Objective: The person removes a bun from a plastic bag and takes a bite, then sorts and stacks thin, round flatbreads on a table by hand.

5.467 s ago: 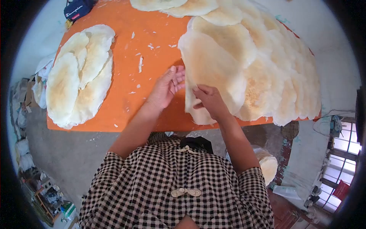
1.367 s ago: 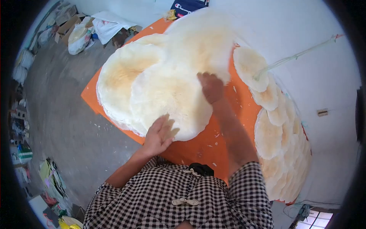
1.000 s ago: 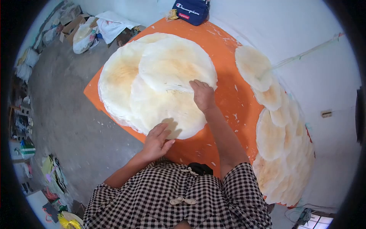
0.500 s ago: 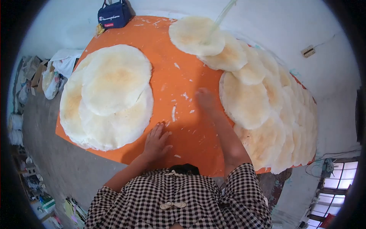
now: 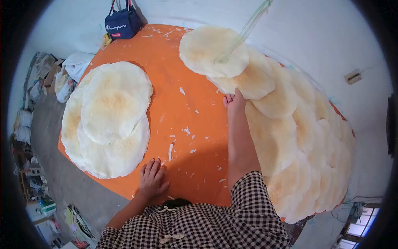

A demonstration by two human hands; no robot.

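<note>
My left hand (image 5: 151, 179) lies flat with fingers spread on the orange tabletop (image 5: 182, 108), near its front edge. Just right of centre, my right hand (image 5: 234, 99) pinches the lower edge of a round pale flatbread (image 5: 248, 85). Another flatbread (image 5: 207, 50) overlaps that one at the back. A pile of overlapping round flatbreads (image 5: 107, 116), browned at their centres, sits on the left side of the table. Many more (image 5: 273, 141) overlap across the right side.
At the back left corner stands a dark blue bag (image 5: 122, 24). Green string (image 5: 244, 35) hangs over the back flatbread. A white wall (image 5: 315, 37) borders the table behind and right. Bags and boxes (image 5: 62, 81) lie beyond the left edge.
My right hand has moved forward from the bare tabletop to the flatbread's edge and closed on it. The view has shifted, and my left hand still rests on the table.
</note>
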